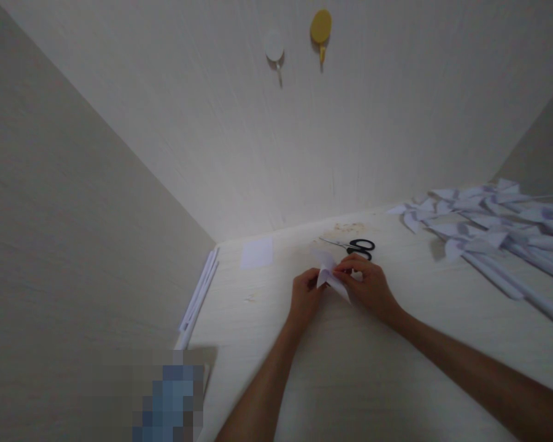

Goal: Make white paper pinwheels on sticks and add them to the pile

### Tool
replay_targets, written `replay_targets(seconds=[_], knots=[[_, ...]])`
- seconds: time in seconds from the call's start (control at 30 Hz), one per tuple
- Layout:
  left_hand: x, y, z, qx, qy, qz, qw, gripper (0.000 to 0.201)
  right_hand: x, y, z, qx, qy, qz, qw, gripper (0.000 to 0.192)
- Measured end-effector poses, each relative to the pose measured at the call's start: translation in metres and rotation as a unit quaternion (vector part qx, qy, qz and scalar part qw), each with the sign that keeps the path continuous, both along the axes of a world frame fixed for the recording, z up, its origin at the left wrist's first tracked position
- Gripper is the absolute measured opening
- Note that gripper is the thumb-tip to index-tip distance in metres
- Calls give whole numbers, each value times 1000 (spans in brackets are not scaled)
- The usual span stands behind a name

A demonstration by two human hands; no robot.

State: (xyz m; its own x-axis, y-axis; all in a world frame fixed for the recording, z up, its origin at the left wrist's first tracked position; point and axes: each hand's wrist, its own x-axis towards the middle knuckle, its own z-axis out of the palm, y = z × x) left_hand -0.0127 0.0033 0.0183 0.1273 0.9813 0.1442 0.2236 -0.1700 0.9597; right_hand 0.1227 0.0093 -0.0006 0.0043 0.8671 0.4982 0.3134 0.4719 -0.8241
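A white paper pinwheel head with curled blades is held between my two hands, just above the pale tabletop. My left hand grips it from the left, its fingers partly hidden behind the paper. From the right, my right hand pinches the paper near its middle with thumb and fingers. Scissors with black handles lie just beyond my right hand, blades pointing left. A flat square of white paper rests on the table to the left of my hands.
Several finished paper pinwheels on rolled paper sticks lie piled at the right. Rolled white paper sticks lie along the left wall. A blurred-out blue patch is at the lower left. Yellow and white hooks are on the back wall.
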Motion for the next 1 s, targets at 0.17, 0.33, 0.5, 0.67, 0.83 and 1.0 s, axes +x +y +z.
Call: replay_targets(seconds=[0.17,0.33,0.5,0.67,0.83,1.0], knots=[[0,-1,2,3,-2,-3,1000,13,0,0,2,3,-6,0,1000,5],[0,-2,3,1,-9,-13,1000,13,0,0,2,3,-5,-2,1000,6],[0,-1,3,4,-7,-4,1000,13,-1,0,2,-3,-12,6,1000,5],[1,-1,2,9,-22,14,1000,12,-1,-2,2,19,-3,1,1000,2],[-1,1,-5,40,-24,43,998,15,-1,-6,6,65,-20,8,998,10],[-3,1,-9,66,-3,54,996,15,-2,-7,6,62,-18,35,997,12]])
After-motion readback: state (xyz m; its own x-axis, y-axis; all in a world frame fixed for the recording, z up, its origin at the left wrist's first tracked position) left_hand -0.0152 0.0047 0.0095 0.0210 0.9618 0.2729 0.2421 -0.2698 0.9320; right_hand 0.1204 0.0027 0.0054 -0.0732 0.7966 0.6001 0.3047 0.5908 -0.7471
